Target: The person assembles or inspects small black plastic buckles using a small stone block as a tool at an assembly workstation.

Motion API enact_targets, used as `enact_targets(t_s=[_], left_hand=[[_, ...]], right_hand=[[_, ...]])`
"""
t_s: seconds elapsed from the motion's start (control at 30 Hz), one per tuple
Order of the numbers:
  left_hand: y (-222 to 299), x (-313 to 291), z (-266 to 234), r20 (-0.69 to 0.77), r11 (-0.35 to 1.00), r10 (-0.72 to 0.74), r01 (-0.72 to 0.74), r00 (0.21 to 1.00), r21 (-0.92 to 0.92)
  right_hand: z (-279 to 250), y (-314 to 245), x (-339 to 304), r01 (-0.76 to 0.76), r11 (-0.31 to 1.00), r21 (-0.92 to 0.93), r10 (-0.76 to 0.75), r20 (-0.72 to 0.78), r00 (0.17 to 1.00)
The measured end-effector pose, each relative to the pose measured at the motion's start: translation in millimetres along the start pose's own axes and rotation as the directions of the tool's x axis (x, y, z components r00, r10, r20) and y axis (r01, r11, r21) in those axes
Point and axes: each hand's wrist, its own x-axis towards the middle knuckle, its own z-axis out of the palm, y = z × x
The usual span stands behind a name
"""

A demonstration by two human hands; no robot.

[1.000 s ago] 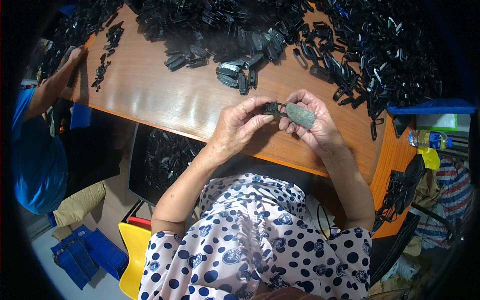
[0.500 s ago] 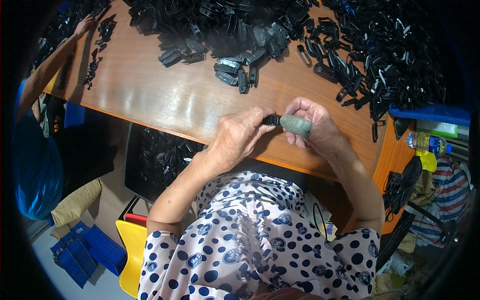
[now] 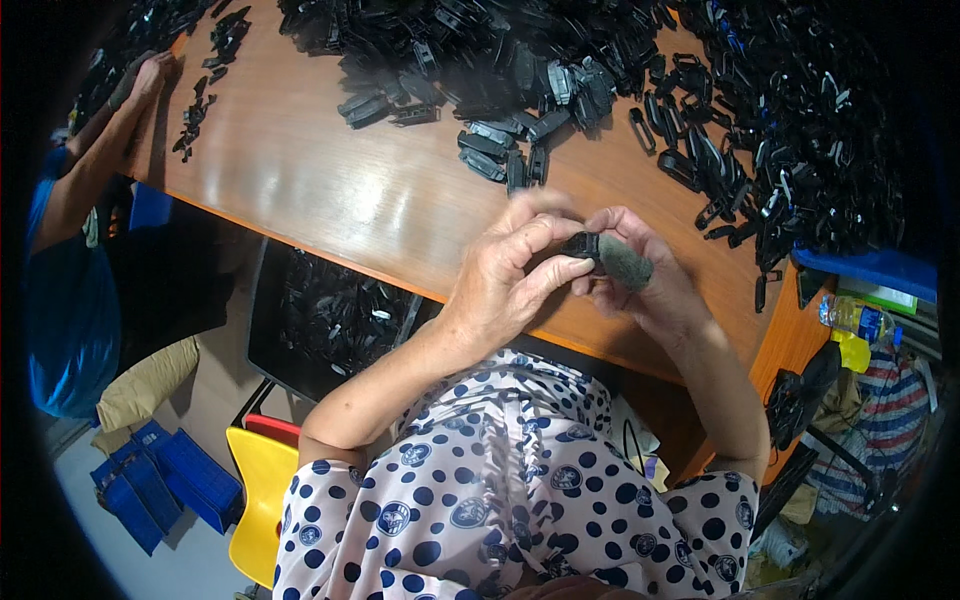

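Note:
My left hand [image 3: 510, 265] pinches a small black plastic part [image 3: 582, 246] between thumb and fingers, above the near edge of the table. My right hand [image 3: 655, 275] closes on the other side of the same part, its fingers curled behind it. A grey-green fabric cover [image 3: 626, 263] lies against the part and seems to sit on my right thumb. My fingers hide most of the part, so its full shape cannot be told. Just beyond my hands lie several dark plastic pieces [image 3: 485, 155], at the near end of a large heap [image 3: 480, 50].
Another heap of black, loop-shaped parts [image 3: 800, 120] covers the right of the wooden table [image 3: 300, 170]. A black bin [image 3: 330, 320] of parts stands below its edge. At left, another person's hand [image 3: 152, 75] reaches over the table. A yellow chair [image 3: 255, 500] stands low left.
Both my hands have shifted slightly right in the picture with the black part. The left fingers have moved over it and are blurred. The other person's hand has drawn nearer.

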Motion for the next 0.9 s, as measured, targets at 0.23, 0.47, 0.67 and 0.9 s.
enact_targets(t_s=[0.23, 0.47, 0.67, 0.9], left_hand=[[6.7, -3.1, 11.4, 0.132, 0.634, -0.286, 0.291, 0.949, -0.716], [-5.4, -3.1, 17.5, 0.117, 0.561, -0.194, 0.208, 0.974, -0.801], [-23.2, 1.5, -19.3, -0.293, 0.962, -0.041, -0.041, 0.955, -0.27], [-30.1, 29.3, -57.2, -0.12, 0.62, 0.297, -0.095, 0.947, 0.779]], right_hand=[[21.6, -2.6, 4.7, 0.181, 0.983, -0.017, -0.175, 0.191, 0.966], [19.8, 6.9, 5.6, 0.159, 0.986, -0.057, -0.152, 0.118, 0.981], [-51.0, -25.7, 31.3, 0.278, 0.229, -0.933, -0.559, 0.108, 0.822], [-72.5, -56.8, 79.6, -0.154, -0.317, -0.936, -0.573, 0.06, 0.817]])
